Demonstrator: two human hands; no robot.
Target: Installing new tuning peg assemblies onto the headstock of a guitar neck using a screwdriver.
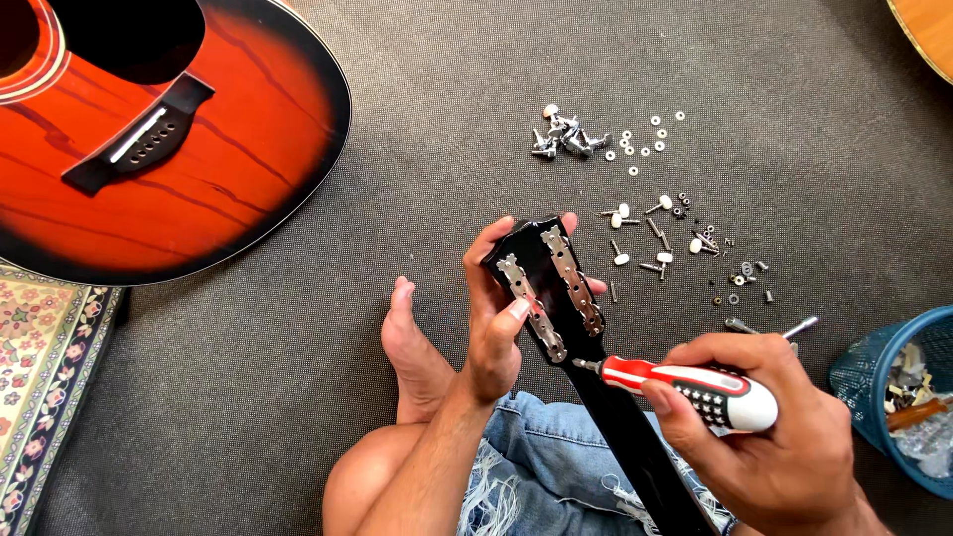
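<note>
In right hand (764, 437), screwdriver (685, 382) tip leftward

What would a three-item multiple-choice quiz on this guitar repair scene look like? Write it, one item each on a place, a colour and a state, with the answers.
1. Where does the heap of small metal parts lie?
A. In the blue basket
B. On the grey carpet beyond the headstock
C. On the guitar body

2. What colours is the screwdriver handle?
A. Red, white and black
B. All yellow
C. Green and blue

3. How is the black headstock held?
A. It lies loose on the carpet
B. It is gripped by the left hand, back side up
C. It is clamped in a vice

Answers: 1 B, the pegs and washers are spread on the carpet past the headstock. 2 A, the handle in the right hand shows red, white and black. 3 B, left-hand fingers wrap the headstock, its two metal tuner plates facing up.
</note>
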